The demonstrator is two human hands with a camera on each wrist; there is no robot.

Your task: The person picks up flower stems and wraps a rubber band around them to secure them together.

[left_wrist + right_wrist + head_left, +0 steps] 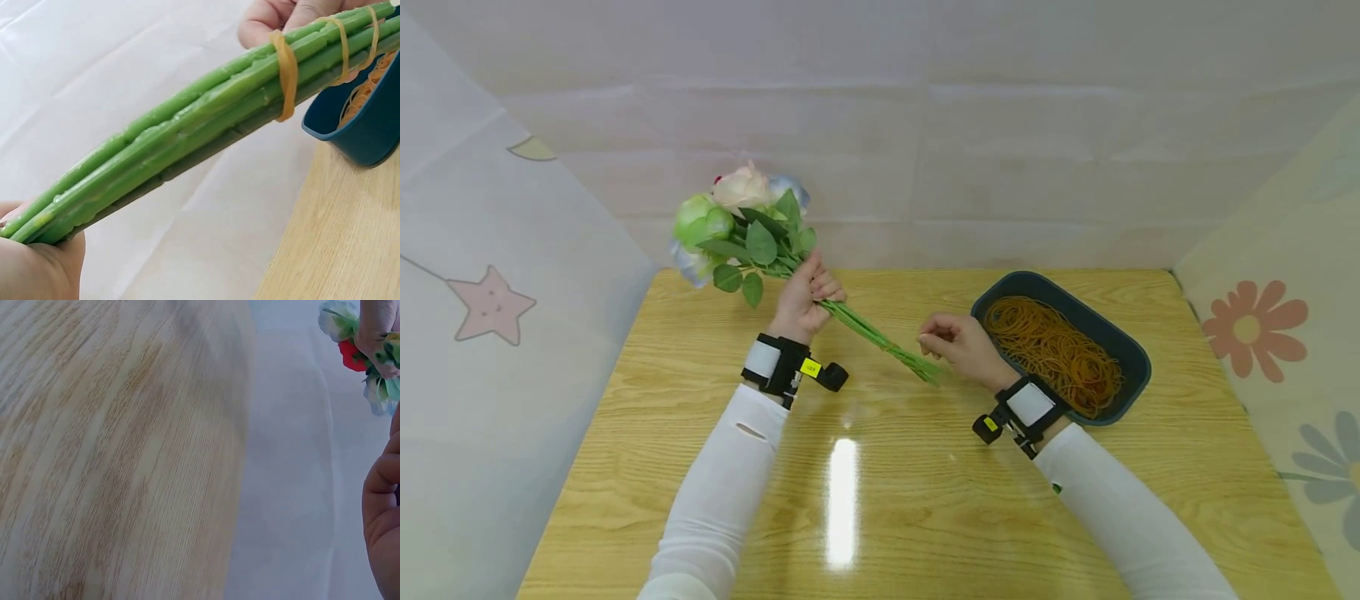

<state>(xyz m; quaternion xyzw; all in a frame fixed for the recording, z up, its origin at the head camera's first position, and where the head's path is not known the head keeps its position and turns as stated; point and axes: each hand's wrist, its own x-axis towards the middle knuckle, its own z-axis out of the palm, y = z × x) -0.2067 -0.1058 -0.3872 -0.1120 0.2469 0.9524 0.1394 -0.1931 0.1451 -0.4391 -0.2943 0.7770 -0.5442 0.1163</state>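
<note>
My left hand [808, 300] grips a bouquet of artificial flowers [745, 190] by its green stems [868, 330], just below the leaves. The blooms point to the upper left, and the stem ends slant down to the right. In the left wrist view, tan rubber band [287, 75] loops circle the bundled stems near their ends. My right hand [966, 346] is beside the stem ends, thumb and fingers curled together. Its fingers [259, 28] show behind the banded stretch in the left wrist view; I cannot tell whether they pinch a band.
A dark blue plastic box [1138, 379] holds many loose rubber bands [1052, 350], just right of my right hand. It stands on the light wooden table [925, 517]. A pale cloth backdrop [1000, 167] rises behind the table, with printed side panels left and right.
</note>
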